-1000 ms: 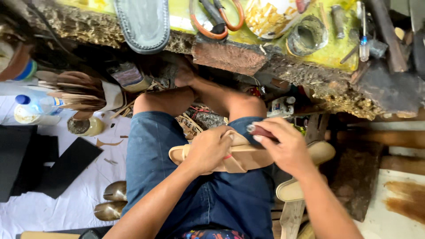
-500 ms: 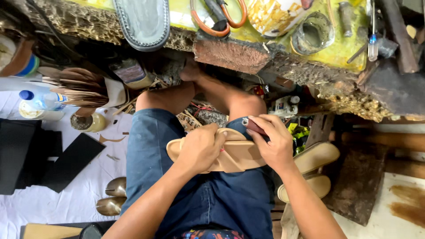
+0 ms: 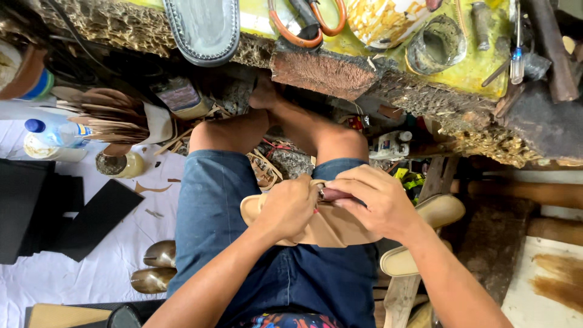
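A tan sandal sole (image 3: pixel 331 228) lies across my lap on blue denim shorts. My left hand (image 3: pixel 288 206) grips its left part, fingers curled over the upper edge. My right hand (image 3: pixel 376 203) presses on the right part and pinches a small dark tool (image 3: pixel 335 194) against the sole's top edge. Both hands meet at the middle of the sole. What the tool's tip touches is hidden by my fingers.
A worn yellow workbench (image 3: pixel 364 61) runs along the top, with a grey sandal sole (image 3: pixel 203 27), orange-handled scissors (image 3: pixel 306 21) and a glue tin (image 3: pixel 434 42). More tan soles (image 3: pixel 419 240) lie at right. Left are black sheets (image 3: pixel 54 212), a water bottle (image 3: pixel 54 130) and gold heels (image 3: pixel 155 267).
My hands have drawn closer together on the sole. The right hand has slid left to the sole's top edge with the dark tool. The view has shifted slightly.
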